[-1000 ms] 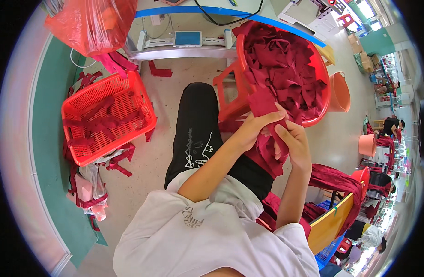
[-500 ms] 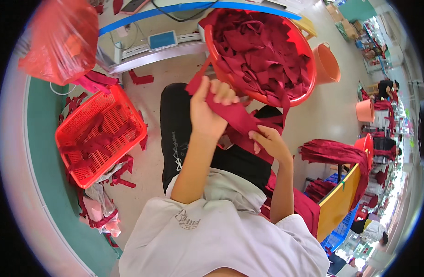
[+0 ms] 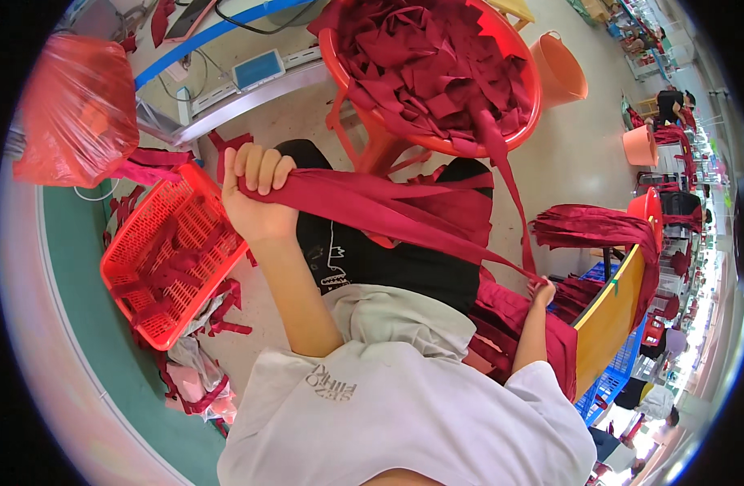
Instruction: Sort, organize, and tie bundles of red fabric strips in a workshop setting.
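My left hand [image 3: 260, 193] is closed around one end of a dark red fabric strip [image 3: 388, 212], held out to the left above my lap. From there the strip stretches taut across my black trousers to my right hand [image 3: 540, 290], whose fingers pinch it beside my right hip. Another length of the red cloth runs from near my right hand up to the large red basin [image 3: 532, 121], which is heaped with folded red strips [image 3: 437, 73]. More red fabric [image 3: 457, 206] drapes over my right thigh, below the taut strip.
A red plastic basket [image 3: 117, 279] with scraps stands at left, under a red plastic bag [image 3: 80, 121]. At right, a wooden board [image 3: 607, 312] and a stack of red strips [image 3: 590, 225] stand beside a blue crate [image 3: 611, 377]. An orange bucket [image 3: 560, 71] is behind the basin.
My hands have moved far apart, the left one leftward and the right one rightward and down. The strip between them is now pulled out long. The view has shifted slightly.
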